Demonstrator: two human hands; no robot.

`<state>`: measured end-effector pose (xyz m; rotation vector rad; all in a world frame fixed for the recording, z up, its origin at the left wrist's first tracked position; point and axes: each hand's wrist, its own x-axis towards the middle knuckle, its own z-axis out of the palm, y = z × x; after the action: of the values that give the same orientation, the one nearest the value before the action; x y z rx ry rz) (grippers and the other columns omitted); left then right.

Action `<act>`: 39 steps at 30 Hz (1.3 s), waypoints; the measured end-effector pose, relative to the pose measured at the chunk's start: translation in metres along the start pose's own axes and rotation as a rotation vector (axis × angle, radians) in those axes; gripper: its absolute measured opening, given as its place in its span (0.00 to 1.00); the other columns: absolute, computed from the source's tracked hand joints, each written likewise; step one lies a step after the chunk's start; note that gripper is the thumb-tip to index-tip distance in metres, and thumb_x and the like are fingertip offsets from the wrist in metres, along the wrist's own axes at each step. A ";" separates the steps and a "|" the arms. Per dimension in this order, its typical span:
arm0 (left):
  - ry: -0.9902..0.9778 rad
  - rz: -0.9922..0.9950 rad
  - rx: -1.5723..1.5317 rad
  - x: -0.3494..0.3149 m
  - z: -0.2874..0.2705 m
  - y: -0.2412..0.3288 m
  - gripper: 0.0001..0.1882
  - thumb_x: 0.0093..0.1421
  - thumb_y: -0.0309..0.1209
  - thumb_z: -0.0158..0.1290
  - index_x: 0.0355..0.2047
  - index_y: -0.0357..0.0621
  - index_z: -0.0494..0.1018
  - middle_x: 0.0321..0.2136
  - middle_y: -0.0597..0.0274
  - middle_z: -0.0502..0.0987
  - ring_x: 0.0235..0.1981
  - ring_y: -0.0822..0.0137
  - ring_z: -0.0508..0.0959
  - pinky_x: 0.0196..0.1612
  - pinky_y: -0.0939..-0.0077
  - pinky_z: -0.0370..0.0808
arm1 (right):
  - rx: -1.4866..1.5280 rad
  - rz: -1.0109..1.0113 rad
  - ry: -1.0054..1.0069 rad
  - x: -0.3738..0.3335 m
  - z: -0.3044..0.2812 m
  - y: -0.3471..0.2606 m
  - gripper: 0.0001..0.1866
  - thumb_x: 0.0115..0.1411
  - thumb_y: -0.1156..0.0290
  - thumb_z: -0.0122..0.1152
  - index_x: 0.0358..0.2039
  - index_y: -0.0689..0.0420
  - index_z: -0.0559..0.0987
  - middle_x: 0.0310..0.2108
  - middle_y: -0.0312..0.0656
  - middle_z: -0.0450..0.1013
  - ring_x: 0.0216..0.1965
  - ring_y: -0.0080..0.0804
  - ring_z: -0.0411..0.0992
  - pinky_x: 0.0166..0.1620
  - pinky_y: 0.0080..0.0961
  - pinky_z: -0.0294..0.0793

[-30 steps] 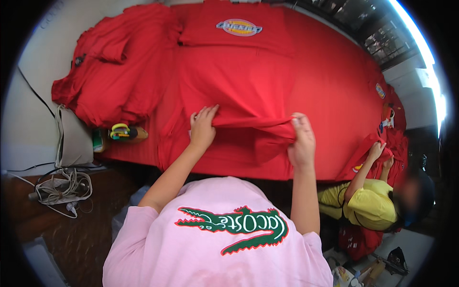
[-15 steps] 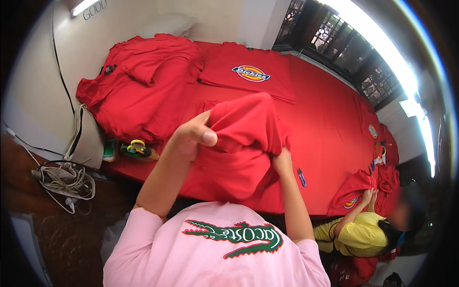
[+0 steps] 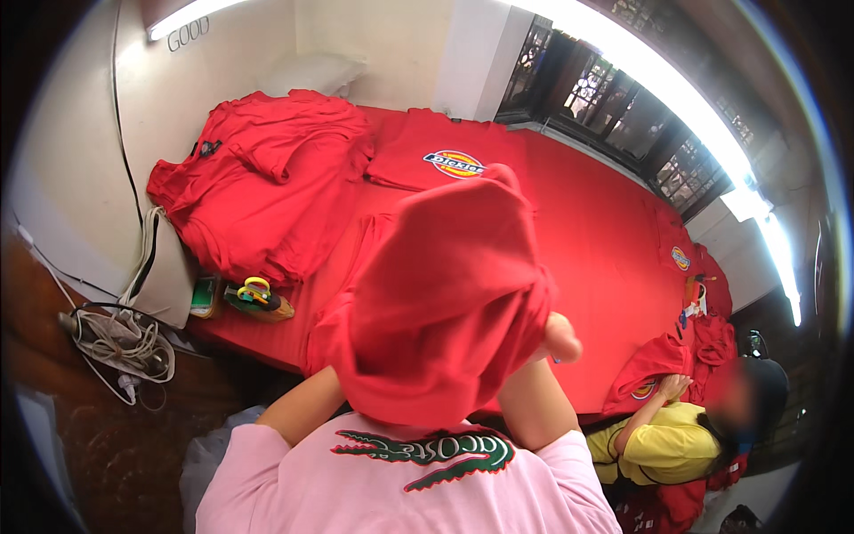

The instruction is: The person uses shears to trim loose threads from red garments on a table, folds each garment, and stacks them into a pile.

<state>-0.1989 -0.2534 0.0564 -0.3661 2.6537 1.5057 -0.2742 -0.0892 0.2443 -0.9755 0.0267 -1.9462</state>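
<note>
A bunched red T-shirt (image 3: 445, 285) hangs raised in front of my chest, above the red-covered table. My right hand (image 3: 559, 340) grips its right side, thumb showing at the edge of the cloth. The left forearm (image 3: 307, 405) goes in under the shirt's lower left; the cloth hides that hand and its fingers. Past the shirt lies a flat folded red T-shirt (image 3: 396, 165) with an oval printed badge, partly covered by the raised cloth.
Red garments (image 3: 267, 196) are heaped at the far left. Yellow-handled scissors (image 3: 256, 289) lie by the left table edge, above coiled cables (image 3: 124, 343). At right, a person in yellow (image 3: 672, 442) handles a red shirt (image 3: 654, 365). Barred windows (image 3: 614, 98) line the far right.
The shirt has been lifted and spread between my arms, now covering my left hand, which showed before. My right hand has moved lower and slightly outward, its thumb now visible.
</note>
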 end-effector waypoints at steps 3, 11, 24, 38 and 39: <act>-0.082 0.114 -0.182 -0.019 -0.011 0.016 0.24 0.57 0.31 0.66 0.52 0.36 0.77 0.46 0.57 0.82 0.48 0.65 0.80 0.55 0.68 0.75 | -0.143 -0.010 0.249 -0.030 -0.001 -0.030 0.51 0.54 0.46 0.72 0.70 0.61 0.63 0.69 0.53 0.63 0.68 0.52 0.65 0.71 0.51 0.65; -0.890 0.546 -0.230 -0.078 -0.111 0.132 0.24 0.62 0.33 0.63 0.57 0.36 0.76 0.50 0.51 0.82 0.52 0.60 0.80 0.57 0.65 0.74 | -0.739 0.034 0.795 -0.143 -0.045 -0.143 0.18 0.63 0.77 0.62 0.54 0.62 0.79 0.46 0.40 0.80 0.46 0.28 0.79 0.51 0.29 0.79; 0.985 0.442 1.191 -0.211 -0.194 0.232 0.07 0.47 0.22 0.56 0.28 0.33 0.79 0.34 0.43 0.80 0.41 0.43 0.80 0.46 0.54 0.77 | -3.195 0.131 0.231 -0.131 0.192 -0.294 0.14 0.51 0.67 0.66 0.39 0.53 0.87 0.39 0.50 0.81 0.44 0.48 0.80 0.50 0.42 0.77; 0.178 -0.162 0.978 -0.311 -0.068 0.096 0.13 0.46 0.32 0.68 0.31 0.38 0.80 0.32 0.45 0.83 0.39 0.45 0.83 0.45 0.54 0.79 | -2.677 1.153 -0.103 -0.235 0.173 -0.208 0.17 0.57 0.77 0.57 0.45 0.54 0.85 0.44 0.48 0.80 0.48 0.50 0.75 0.56 0.44 0.70; 0.309 -0.122 0.964 -0.305 -0.079 0.125 0.15 0.47 0.33 0.69 0.31 0.38 0.79 0.33 0.43 0.82 0.40 0.43 0.82 0.44 0.53 0.78 | -2.839 0.839 -0.054 -0.219 0.185 -0.230 0.16 0.56 0.79 0.58 0.45 0.55 0.85 0.42 0.47 0.80 0.46 0.49 0.76 0.53 0.43 0.71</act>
<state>0.0714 -0.2069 0.2555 -0.6687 3.0990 0.0309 -0.2670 0.2697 0.3244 -1.6611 2.9191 0.2611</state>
